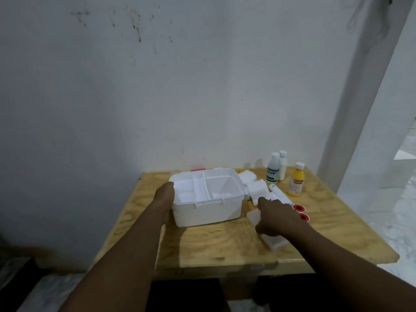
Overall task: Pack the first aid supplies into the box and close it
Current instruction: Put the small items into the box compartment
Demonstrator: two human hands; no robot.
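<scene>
An open white plastic box (209, 211) with a divided tray inside stands on the wooden table (225, 242). My left hand (164, 199) rests flat against the box's left wall. My right hand (278, 218) lies over a clear plastic case (273, 242) to the right of the box, fingers spread, index finger reaching toward white bandage rolls (256, 190). Two red-centred tape rolls (300, 211) lie just right of that hand. A white tube (280, 194) lies beside the rolls. A yellow bottle (296, 183) and two white bottles (275, 168) stand at the back right.
The table stands against a white wall (157, 86). A red part of the lid (198, 169) shows behind the box. The table's right edge borders a pale floor (403, 221). A white pillar (369, 109) rises at the right.
</scene>
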